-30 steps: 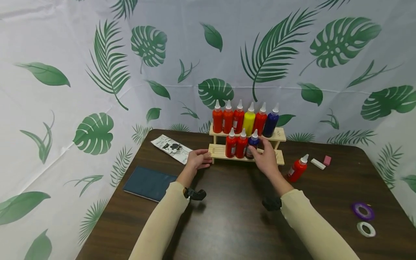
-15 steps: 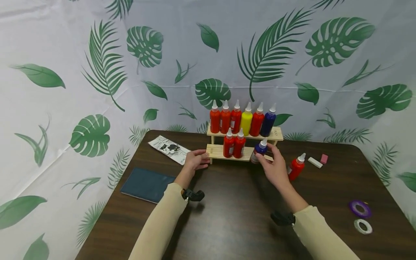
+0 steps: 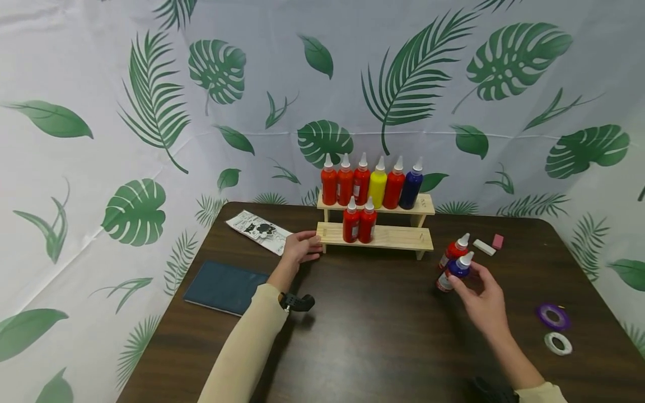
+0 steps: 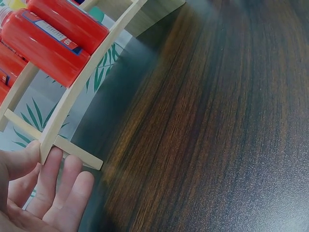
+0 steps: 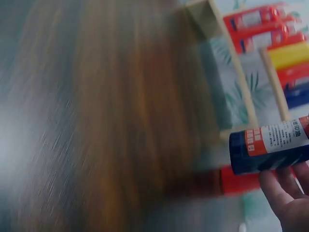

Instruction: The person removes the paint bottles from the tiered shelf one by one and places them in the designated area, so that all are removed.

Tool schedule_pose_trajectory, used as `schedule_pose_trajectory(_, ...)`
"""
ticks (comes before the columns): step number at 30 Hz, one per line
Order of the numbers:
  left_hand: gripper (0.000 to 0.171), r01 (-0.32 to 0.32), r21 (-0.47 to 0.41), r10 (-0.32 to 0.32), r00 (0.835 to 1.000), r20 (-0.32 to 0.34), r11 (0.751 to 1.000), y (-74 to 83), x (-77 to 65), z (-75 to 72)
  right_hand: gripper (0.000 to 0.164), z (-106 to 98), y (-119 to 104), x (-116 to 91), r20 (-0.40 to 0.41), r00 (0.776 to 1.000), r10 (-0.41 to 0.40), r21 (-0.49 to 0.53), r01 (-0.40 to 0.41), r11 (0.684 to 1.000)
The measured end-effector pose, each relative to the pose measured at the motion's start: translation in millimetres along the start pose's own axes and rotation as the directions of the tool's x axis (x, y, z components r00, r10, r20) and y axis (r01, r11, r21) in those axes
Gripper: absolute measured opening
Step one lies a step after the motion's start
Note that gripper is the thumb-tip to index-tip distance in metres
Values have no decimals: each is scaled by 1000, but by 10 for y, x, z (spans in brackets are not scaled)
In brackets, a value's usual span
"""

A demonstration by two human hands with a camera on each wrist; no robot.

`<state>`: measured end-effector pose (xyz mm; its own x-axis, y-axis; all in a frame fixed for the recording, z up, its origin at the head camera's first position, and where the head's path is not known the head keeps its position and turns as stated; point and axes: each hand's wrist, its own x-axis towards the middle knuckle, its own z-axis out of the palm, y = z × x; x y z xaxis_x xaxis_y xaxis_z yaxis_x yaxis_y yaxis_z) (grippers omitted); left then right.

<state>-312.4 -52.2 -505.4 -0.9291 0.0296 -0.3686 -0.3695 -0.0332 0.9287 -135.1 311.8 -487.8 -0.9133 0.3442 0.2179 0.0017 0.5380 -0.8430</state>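
My right hand (image 3: 485, 299) grips a dark blue squeeze bottle (image 3: 455, 272) with a white nozzle, tilted, in front of a red bottle (image 3: 454, 250) on the table. In the right wrist view the label of the blue bottle (image 5: 270, 142) shows. At the left end of the two-tier wooden rack (image 3: 398, 237), my left hand (image 3: 300, 249) pinches the lower shelf between thumb and fingers, clearer in the left wrist view, where the shelf edge (image 4: 67, 104) meets the thumb. Two red bottles (image 3: 359, 224) stand on the lower tier; red, yellow and blue bottles (image 3: 378, 188) line the upper one.
A dark blue notebook (image 3: 227, 287) and a printed packet (image 3: 259, 231) lie on the left of the brown table (image 3: 353, 336). To the right are a white eraser (image 3: 485, 247), a pink eraser (image 3: 498, 241), a purple tape roll (image 3: 553, 317) and a white tape roll (image 3: 558, 343).
My right hand has lifted the blue bottle off the rack's lower tier and carried it right, to the front of the standing red bottle. My left hand stays at the rack's end.
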Motion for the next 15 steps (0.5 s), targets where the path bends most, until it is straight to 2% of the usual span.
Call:
schedule_pose_trajectory(8, 35, 9, 1, -9, 1000, 16, 1000, 2, -5, -20, 53, -107, 205, 33, -85, 993, 84, -40, -88, 995)
schedule_pose_trajectory(15, 34, 10, -5, -9, 1000, 17, 1000, -3, 11, -22, 53, -96, 237, 56, -100, 987, 123, -25, -126, 992)
